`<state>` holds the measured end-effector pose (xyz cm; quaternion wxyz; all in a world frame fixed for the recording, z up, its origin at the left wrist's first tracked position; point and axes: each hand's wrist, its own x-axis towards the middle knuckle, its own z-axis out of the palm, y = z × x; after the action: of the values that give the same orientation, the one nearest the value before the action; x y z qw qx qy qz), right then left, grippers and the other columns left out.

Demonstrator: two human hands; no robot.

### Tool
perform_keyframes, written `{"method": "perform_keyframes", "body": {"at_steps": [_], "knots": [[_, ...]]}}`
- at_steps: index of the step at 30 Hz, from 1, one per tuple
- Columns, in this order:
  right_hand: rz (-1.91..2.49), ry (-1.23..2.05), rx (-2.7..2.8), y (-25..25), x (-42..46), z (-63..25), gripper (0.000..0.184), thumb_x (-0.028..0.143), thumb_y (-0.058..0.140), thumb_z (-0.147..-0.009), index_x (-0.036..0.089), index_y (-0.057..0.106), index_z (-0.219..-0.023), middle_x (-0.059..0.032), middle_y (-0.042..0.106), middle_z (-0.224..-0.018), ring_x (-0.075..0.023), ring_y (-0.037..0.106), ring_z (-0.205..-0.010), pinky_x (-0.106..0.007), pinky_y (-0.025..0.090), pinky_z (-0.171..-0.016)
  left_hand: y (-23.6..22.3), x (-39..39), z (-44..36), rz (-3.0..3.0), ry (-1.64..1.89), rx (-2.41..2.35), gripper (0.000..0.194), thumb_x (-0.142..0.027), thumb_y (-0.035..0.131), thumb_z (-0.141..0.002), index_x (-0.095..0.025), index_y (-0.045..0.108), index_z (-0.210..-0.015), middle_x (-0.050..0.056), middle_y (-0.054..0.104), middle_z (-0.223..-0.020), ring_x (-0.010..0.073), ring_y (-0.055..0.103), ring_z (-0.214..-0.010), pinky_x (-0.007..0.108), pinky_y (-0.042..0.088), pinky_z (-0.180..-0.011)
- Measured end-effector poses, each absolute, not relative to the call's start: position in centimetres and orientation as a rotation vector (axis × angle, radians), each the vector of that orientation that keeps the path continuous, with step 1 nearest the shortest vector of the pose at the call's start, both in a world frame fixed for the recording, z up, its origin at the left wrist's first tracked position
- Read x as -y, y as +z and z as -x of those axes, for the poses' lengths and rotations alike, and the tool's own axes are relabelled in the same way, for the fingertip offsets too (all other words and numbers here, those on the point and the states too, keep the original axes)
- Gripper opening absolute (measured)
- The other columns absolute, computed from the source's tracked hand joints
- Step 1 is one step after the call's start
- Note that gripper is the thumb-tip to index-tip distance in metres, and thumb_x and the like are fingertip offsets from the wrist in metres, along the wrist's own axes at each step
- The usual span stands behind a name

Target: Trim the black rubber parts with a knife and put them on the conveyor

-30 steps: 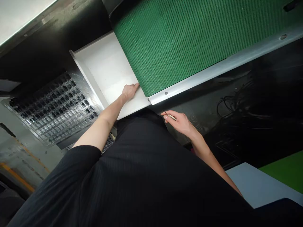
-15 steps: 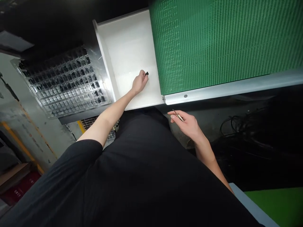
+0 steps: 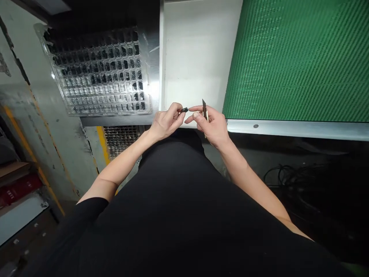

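Two bare hands are facing each other near the clock centre. The left hand [image 3: 165,122] is pinching a small black part [image 3: 184,110] between thumb and finger, over the near edge of the smooth white bin [image 3: 198,50] at 12 o'clock. The right hand [image 3: 213,127] is gripping a knife [image 3: 205,111] with a dark, pointed blade and pale handle; its index finger is extending close to the part, contact being unclear. At 10 o'clock, a clear plastic tray [image 3: 103,88] of rectangular cells is holding rough black pieces and resting on dark, glossy metal [image 3: 155,73]. At 2 o'clock, a ribbed green mat [image 3: 288,61] is lying beside a silver rail [image 3: 302,129]. Toward 9 o'clock, a red package [image 3: 20,188] is showing pale lettering, too small to read.
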<state>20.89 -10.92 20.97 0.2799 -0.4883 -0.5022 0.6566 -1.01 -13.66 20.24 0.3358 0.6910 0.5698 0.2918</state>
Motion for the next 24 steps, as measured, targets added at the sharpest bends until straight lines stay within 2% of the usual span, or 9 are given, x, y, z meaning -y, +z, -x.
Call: {"method": "perform_keyframes", "body": {"at_steps": [3, 6, 9, 13, 19, 24], "knots": [[1.22, 1.778, 1.338, 21.5, 11.2, -17.8, 0.058, 0.07, 0.086, -0.093, 0.019, 0.08, -0.12, -0.0017, 0.07, -0.082, -0.017, 0.062, -0.072, -0.028, 0.048, -0.063, 20.1, 14.6, 2.9, -1.971, 0.715, -1.514, 0.026, -0.045, 0.045, -0.115, -0.022, 0.058, -0.117, -0.004, 0.059, -0.065, 0.0148, 0.054, -0.054, 0.03, 0.032, -0.059], [1.271, 1.795, 1.226, 21.5, 11.9, -15.3, 0.056, 0.063, 0.098, -0.081, 0.019, 0.081, -0.111, 0.001, 0.064, -0.076, -0.016, 0.058, -0.069, -0.027, 0.045, -0.059, 19.6, 15.2, 4.7, -2.101, 0.694, -1.528, 0.026, -0.042, 0.045, -0.114, -0.022, 0.061, -0.12, 0.0, 0.067, -0.069, 0.0197, 0.064, -0.059, 0.033, 0.032, -0.06], [1.304, 1.84, 1.141, 21.4, 12.5, -14.0, 0.055, 0.062, 0.1, -0.078, 0.018, 0.078, -0.103, 0.0047, 0.052, -0.066, -0.0119, 0.046, -0.057, -0.025, 0.036, -0.05, 19.5, 15.8, 5.3, -2.117, 0.651, -1.577, 0.025, -0.038, 0.047, -0.113, -0.022, 0.064, -0.12, 0.004, 0.074, -0.077, 0.0232, 0.072, -0.068, 0.034, 0.035, -0.061], [1.227, 1.955, 1.157, 22.2, 12.2, -14.4, 0.049, 0.061, 0.095, -0.086, 0.02, 0.069, -0.095, 0.0094, 0.038, -0.06, -0.0075, 0.028, -0.05, -0.022, 0.023, -0.046, 20.1, 16.2, 3.9, -2.109, 0.585, -1.577, 0.026, -0.033, 0.049, -0.113, -0.021, 0.068, -0.127, 0.006, 0.081, -0.093, 0.0241, 0.077, -0.08, 0.035, 0.04, -0.062], [1.185, 2.123, 1.258, 23.2, 9.2, -16.7, 0.043, 0.045, 0.094, -0.084, 0.02, 0.059, -0.079, 0.0081, 0.04, -0.062, -0.0063, 0.032, -0.049, -0.019, 0.024, -0.044, 20.8, 15.7, -0.1, -2.016, 0.572, -1.681, 0.039, -0.027, 0.058, -0.111, -0.022, 0.063, -0.149, 0.005, 0.084, -0.112, 0.0234, 0.079, -0.086, 0.036, 0.044, -0.061], [1.214, 2.2, 1.281, 22.7, 7.9, -17.3, 0.036, 0.036, 0.091, -0.081, 0.02, 0.059, -0.08, 0.0067, 0.043, -0.068, -0.0067, 0.034, -0.052, -0.018, 0.025, -0.043, 19.8, 16.3, -2.5, -1.802, 0.704, -1.805, 0.038, -0.029, 0.06, -0.111, -0.025, 0.064, -0.148, 0.006, 0.084, -0.113, 0.0234, 0.078, -0.083, 0.037, 0.044, -0.061]]}}
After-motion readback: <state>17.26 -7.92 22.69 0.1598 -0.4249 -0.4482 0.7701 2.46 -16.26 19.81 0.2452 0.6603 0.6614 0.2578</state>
